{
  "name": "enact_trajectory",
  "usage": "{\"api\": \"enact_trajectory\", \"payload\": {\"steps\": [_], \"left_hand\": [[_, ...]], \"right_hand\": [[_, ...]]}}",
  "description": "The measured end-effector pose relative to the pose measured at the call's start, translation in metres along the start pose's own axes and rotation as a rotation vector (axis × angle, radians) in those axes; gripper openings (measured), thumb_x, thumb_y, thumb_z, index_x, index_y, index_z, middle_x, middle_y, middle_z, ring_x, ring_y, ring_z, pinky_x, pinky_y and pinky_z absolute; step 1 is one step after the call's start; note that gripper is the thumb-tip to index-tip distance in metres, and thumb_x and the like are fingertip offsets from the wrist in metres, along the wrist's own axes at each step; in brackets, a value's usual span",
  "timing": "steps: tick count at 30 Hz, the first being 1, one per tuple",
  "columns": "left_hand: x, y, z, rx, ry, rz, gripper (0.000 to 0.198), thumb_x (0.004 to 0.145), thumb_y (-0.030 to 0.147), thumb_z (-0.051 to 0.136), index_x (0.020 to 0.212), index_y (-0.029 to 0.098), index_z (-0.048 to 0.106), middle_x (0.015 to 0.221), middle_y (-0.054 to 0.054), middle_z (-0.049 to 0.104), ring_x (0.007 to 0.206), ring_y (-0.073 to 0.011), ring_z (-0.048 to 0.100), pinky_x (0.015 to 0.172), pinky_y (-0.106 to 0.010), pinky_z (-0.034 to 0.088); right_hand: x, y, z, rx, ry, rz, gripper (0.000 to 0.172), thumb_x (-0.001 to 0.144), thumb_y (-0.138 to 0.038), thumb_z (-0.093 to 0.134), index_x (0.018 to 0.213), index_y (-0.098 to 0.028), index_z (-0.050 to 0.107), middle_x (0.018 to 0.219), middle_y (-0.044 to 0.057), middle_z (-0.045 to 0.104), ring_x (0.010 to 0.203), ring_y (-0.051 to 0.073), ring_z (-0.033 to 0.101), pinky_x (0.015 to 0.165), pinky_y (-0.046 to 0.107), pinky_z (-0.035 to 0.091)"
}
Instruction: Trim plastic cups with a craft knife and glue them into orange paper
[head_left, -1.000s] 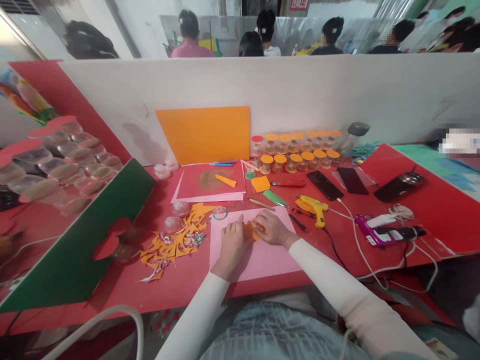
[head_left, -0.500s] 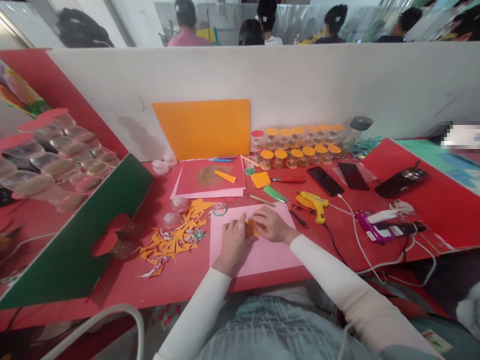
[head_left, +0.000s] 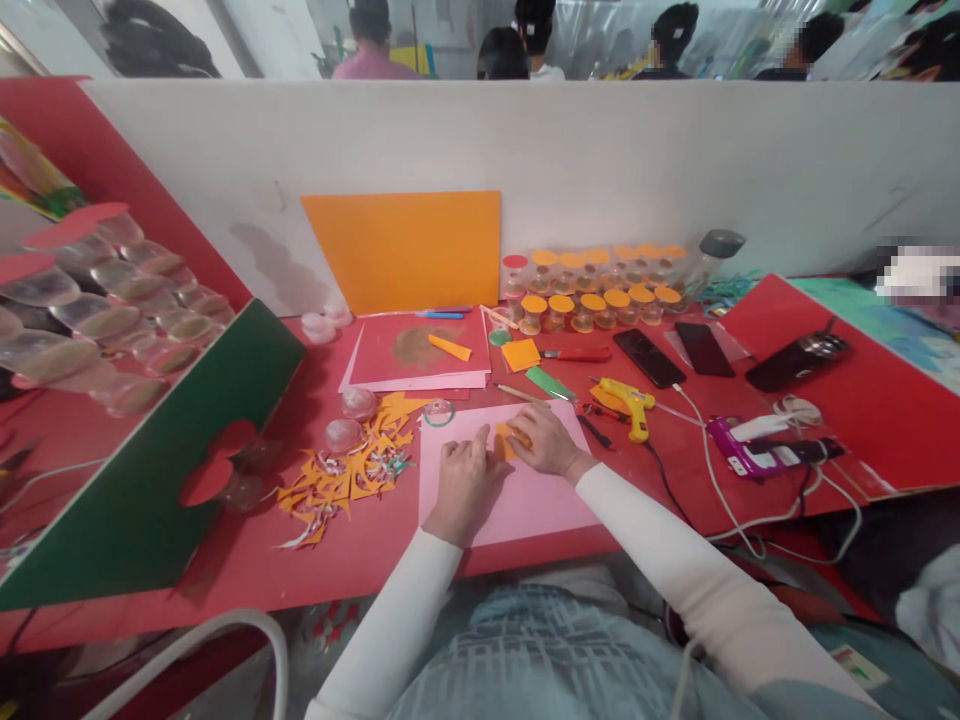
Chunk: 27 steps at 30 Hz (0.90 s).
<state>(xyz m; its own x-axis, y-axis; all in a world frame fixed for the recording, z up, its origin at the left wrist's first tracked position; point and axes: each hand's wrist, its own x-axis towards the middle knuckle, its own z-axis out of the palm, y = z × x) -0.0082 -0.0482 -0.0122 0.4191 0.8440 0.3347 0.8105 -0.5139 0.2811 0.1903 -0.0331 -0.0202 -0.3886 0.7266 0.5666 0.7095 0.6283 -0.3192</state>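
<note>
A small piece of orange paper point(head_left: 503, 444) lies over the pink sheet point(head_left: 547, 510) in front of me. My right hand point(head_left: 547, 440) has its fingers closed on the piece's right side, partly covering it. To the left of it, my left hand point(head_left: 463, 482) rests on the pink sheet with its fingers apart and nothing visible in them. Its thumb side is close to the orange piece; whether they touch I cannot tell. A clear ring with a green edge point(head_left: 439, 412) sits at the sheet's upper left corner.
Orange paper scraps point(head_left: 360, 470) and clear plastic domes point(head_left: 343, 434) lie to the left. At the right are a yellow glue gun point(head_left: 628, 402), a red-handled knife point(head_left: 577, 354), phones point(head_left: 649, 359) and cables. Orange-topped cups point(head_left: 592, 305) stand behind. A green board point(head_left: 157, 460) leans at far left.
My left hand's fingers have come away from the orange paper and spread a little. My right hand keeps hold of it. The whole view has shifted slightly.
</note>
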Motion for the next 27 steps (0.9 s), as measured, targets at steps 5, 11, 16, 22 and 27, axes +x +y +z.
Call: {"api": "enact_trajectory", "payload": {"steps": [5, 11, 16, 22, 27], "left_hand": [[0.0, -0.001, 0.005, 0.004, 0.04, -0.002, 0.054, 0.078, 0.033, 0.081, 0.122, 0.012, 0.058, 0.076, -0.007, 0.076, 0.074, -0.0258, 0.074, 0.077, -0.036, 0.045], [0.002, -0.005, 0.007, 0.011, 0.069, 0.002, 0.051, 0.079, 0.031, 0.079, 0.122, 0.012, 0.058, 0.079, -0.008, 0.076, 0.075, -0.0262, 0.074, 0.074, -0.036, 0.046], [0.002, -0.007, 0.007, 0.016, 0.054, 0.006, 0.042, 0.086, 0.028, 0.071, 0.122, 0.014, 0.058, 0.082, -0.008, 0.076, 0.076, -0.025, 0.073, 0.075, -0.035, 0.046], [0.003, -0.005, 0.001, 0.021, -0.031, 0.011, 0.036, 0.086, 0.023, 0.067, 0.12, 0.013, 0.059, 0.086, -0.011, 0.077, 0.08, -0.0266, 0.074, 0.078, -0.037, 0.046], [0.002, -0.002, -0.012, 0.019, -0.151, 0.042, 0.029, 0.086, 0.013, 0.058, 0.115, 0.014, 0.061, 0.091, -0.013, 0.077, 0.085, -0.0272, 0.074, 0.084, -0.04, 0.046]], "right_hand": [[-0.001, 0.001, 0.002, -0.034, -0.012, 0.024, 0.02, 0.097, -0.034, 0.052, 0.098, -0.02, 0.067, 0.087, 0.008, 0.057, 0.085, 0.025, 0.053, 0.081, 0.041, 0.048], [0.0, 0.003, 0.002, -0.015, 0.001, -0.011, 0.029, 0.096, -0.039, 0.055, 0.113, -0.019, 0.066, 0.097, 0.011, 0.062, 0.09, 0.027, 0.057, 0.085, 0.046, 0.049], [0.0, 0.002, -0.001, 0.037, 0.021, -0.056, 0.026, 0.097, -0.026, 0.048, 0.116, -0.019, 0.064, 0.108, 0.013, 0.063, 0.101, 0.028, 0.058, 0.09, 0.048, 0.05], [0.004, 0.0, -0.001, 0.081, 0.0, -0.11, 0.019, 0.097, -0.021, 0.048, 0.102, -0.019, 0.065, 0.092, 0.009, 0.063, 0.089, 0.024, 0.058, 0.083, 0.041, 0.05], [0.006, 0.001, -0.002, 0.08, -0.014, -0.101, 0.018, 0.098, -0.023, 0.047, 0.101, -0.02, 0.064, 0.091, 0.008, 0.061, 0.088, 0.023, 0.056, 0.083, 0.041, 0.049]]}}
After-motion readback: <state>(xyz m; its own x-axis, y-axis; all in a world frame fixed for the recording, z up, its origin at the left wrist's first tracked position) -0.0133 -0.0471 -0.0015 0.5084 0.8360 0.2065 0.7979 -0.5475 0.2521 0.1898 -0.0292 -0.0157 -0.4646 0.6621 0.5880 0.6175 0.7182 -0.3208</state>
